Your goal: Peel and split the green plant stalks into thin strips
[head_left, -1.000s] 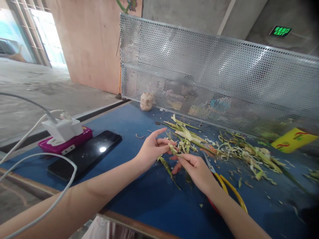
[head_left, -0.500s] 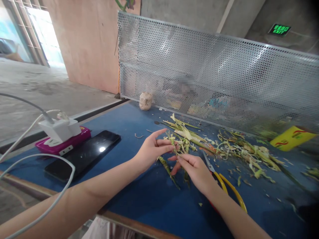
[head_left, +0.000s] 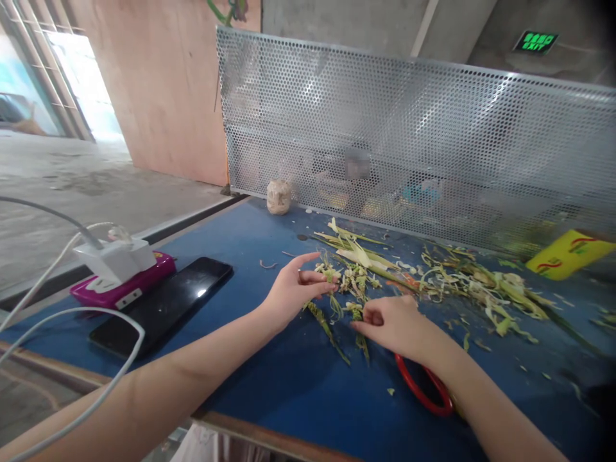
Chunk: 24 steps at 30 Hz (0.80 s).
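My left hand [head_left: 294, 283] pinches a pale green plant piece [head_left: 332, 274] between thumb and fingers, its index finger stretched out. Below its fingertips thin strands hang down. Just to the right lies a small heap of whitish-green plant bits [head_left: 357, 277]. My right hand [head_left: 392, 319] is curled above the table, apart from the left; whether its fingers hold anything is hidden. Under the right wrist a red handle loop [head_left: 423, 393] shows; the rest of that tool is covered. Two knobbly green stalks lie between the hands, one stalk [head_left: 328, 330] nearer the left.
Long peeled stalks and leaves [head_left: 359, 250] and a pile of scraps [head_left: 491, 295] cover the blue table's [head_left: 298, 391] far right. A phone [head_left: 168, 301], a purple power strip [head_left: 122, 282] with cables, a whitish lump [head_left: 278, 196] and a yellow packet [head_left: 570, 254] lie around. A perforated metal screen [head_left: 385, 128] stands behind.
My right hand has drawn away from the left to the right, its fingers curling, and now covers the tool's yellow handle. My left hand stays nearly where it was.
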Motion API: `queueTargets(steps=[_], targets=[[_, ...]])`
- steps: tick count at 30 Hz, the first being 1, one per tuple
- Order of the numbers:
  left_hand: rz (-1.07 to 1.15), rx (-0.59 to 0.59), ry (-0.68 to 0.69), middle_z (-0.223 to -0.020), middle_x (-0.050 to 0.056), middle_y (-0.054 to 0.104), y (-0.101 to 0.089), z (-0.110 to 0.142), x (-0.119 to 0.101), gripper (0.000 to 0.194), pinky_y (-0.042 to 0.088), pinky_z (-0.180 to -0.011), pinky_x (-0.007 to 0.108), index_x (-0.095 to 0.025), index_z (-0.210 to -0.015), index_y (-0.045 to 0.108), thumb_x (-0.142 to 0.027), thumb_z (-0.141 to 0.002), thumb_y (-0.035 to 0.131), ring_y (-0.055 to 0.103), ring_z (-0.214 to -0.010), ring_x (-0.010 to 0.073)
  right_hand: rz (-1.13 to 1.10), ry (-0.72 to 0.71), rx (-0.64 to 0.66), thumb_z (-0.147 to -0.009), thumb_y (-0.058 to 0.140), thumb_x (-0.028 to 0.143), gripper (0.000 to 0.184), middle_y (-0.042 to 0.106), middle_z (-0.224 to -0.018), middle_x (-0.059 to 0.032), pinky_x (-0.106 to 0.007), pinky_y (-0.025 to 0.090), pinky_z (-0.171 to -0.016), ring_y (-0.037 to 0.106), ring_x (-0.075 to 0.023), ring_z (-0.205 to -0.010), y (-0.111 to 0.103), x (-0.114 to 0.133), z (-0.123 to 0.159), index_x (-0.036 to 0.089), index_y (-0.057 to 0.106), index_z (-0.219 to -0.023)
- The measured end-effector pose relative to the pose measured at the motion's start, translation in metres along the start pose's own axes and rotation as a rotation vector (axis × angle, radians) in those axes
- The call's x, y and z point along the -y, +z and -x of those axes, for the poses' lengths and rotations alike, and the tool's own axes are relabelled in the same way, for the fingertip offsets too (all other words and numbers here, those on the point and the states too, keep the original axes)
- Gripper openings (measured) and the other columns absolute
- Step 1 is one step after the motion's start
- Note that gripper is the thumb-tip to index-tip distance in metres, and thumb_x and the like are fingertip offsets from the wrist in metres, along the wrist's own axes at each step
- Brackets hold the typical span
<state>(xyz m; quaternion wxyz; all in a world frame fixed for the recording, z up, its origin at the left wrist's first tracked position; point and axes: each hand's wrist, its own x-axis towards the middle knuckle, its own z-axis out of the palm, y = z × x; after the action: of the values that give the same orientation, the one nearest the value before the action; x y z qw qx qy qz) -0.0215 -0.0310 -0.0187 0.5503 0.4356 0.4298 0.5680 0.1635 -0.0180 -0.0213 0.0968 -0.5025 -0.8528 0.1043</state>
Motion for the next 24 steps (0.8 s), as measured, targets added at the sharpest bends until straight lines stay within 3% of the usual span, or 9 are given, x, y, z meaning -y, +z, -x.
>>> queueTargets(steps=[4,8,11,17,21,24], targets=[[0.029,0.009,-0.043,-0.06,-0.001,0.062,-0.001,-0.001,0.002,0.061,0.044,-0.055,0.021,-0.013,-0.112,0.043,-0.008,-0.057,0.07,0.063,-0.071,0.016,-0.034,-0.003,0.014,-0.068,0.053,0.034,0.021,0.058,-0.051,0.0022,-0.036,0.028,-0.069,0.049,-0.0136,-0.05,0.008,0.002,0.001,0.02,0.049,-0.053],[0.095,0.034,-0.103,-0.066,0.003,0.065,-0.002,0.0,0.0,0.065,0.043,-0.052,0.02,-0.012,-0.116,0.04,-0.009,-0.058,0.07,0.063,-0.067,0.0151,-0.071,0.063,-0.009,-0.067,0.052,0.03,0.02,0.056,-0.049,0.0028,-0.032,0.03,-0.065,0.048,-0.0122,-0.047,0.01,0.004,-0.001,0.02,0.048,-0.05],[0.14,0.063,-0.112,-0.075,0.009,0.067,0.001,0.001,-0.002,0.072,0.042,-0.051,0.021,-0.011,-0.121,0.035,-0.006,-0.059,0.069,0.063,-0.071,0.0176,-0.147,0.088,-0.134,-0.066,0.05,0.028,0.019,0.052,-0.045,0.0037,-0.026,0.031,-0.056,0.045,-0.0104,-0.043,0.008,0.007,-0.003,0.02,0.045,-0.05],[0.107,0.012,-0.102,-0.071,0.007,0.066,0.003,0.0,0.001,0.077,0.042,-0.05,0.021,-0.01,-0.124,0.032,-0.004,-0.057,0.07,0.062,-0.066,0.0166,-0.21,0.038,-0.508,-0.07,0.05,0.028,0.017,0.047,-0.042,0.0052,-0.021,0.033,-0.048,0.042,-0.0083,-0.04,0.0,0.011,-0.002,0.02,0.043,-0.056],[0.09,-0.002,-0.073,-0.071,0.006,0.066,0.001,-0.002,0.004,0.084,0.042,-0.05,0.021,-0.011,-0.127,0.027,-0.006,-0.056,0.071,0.058,-0.054,0.0108,-0.132,-0.01,-0.56,-0.07,0.05,0.025,0.018,0.046,-0.042,0.0054,-0.02,0.032,-0.048,0.042,-0.008,-0.04,0.0,0.013,-0.001,0.019,0.042,-0.055],[0.113,0.022,-0.045,-0.075,0.007,0.067,0.001,-0.001,0.006,0.085,0.044,-0.055,0.022,-0.011,-0.128,0.024,-0.006,-0.057,0.07,0.061,-0.063,0.0132,-0.049,-0.039,-0.57,-0.071,0.05,0.024,0.019,0.045,-0.042,0.0055,-0.02,0.03,-0.047,0.041,-0.0079,-0.04,0.002,0.018,0.0,0.019,0.042,-0.055]])
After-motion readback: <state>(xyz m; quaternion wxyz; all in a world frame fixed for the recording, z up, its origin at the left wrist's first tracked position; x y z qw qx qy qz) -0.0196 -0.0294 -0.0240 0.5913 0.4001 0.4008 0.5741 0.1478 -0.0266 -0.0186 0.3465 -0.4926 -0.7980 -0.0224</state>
